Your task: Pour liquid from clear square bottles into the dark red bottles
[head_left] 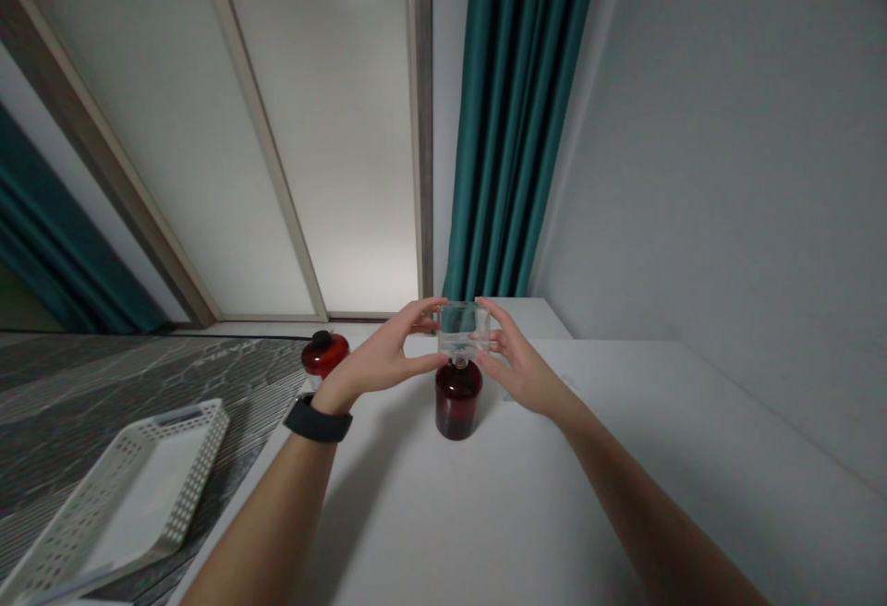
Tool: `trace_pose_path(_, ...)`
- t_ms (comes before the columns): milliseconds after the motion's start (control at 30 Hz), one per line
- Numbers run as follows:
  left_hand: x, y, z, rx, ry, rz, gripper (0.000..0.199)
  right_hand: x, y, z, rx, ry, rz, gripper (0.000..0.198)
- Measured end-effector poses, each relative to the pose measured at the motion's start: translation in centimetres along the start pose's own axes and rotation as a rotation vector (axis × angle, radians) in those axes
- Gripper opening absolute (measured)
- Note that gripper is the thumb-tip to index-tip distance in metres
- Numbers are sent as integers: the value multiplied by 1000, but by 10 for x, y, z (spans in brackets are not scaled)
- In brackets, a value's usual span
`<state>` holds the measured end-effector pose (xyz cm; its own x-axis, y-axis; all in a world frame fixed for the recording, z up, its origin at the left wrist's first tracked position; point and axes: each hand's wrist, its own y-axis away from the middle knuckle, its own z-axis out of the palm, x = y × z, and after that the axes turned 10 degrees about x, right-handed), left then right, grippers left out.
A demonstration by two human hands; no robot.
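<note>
Both my hands hold a clear glass container (463, 329) from its two sides, over the table. My left hand (394, 347) has thumb and fingers closed on its left side, and my right hand (518, 361) grips the right side. Directly below stands a dark red bottle (458, 403), upright, with a narrow neck. Whether the container rests on that neck or hovers just over it, I cannot tell. Another red bottle (324, 353) with a black top is behind my left wrist, partly hidden.
The white table (430, 514) spreads beneath my arms. A white perforated basket (145, 486) lies lower left over a grey patterned surface (62, 403). Something clear and faint (509, 395) shows beside my right hand. Teal curtains (519, 126) and a wall (727, 144) stand behind.
</note>
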<state>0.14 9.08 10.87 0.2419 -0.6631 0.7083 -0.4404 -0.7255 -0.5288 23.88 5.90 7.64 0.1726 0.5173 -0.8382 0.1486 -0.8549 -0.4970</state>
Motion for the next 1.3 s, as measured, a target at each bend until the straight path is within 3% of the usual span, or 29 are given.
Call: trace_pose_path(1300,15,1,-6,-63,-57,13,65,-12,3,-7,-9,164,-96,68)
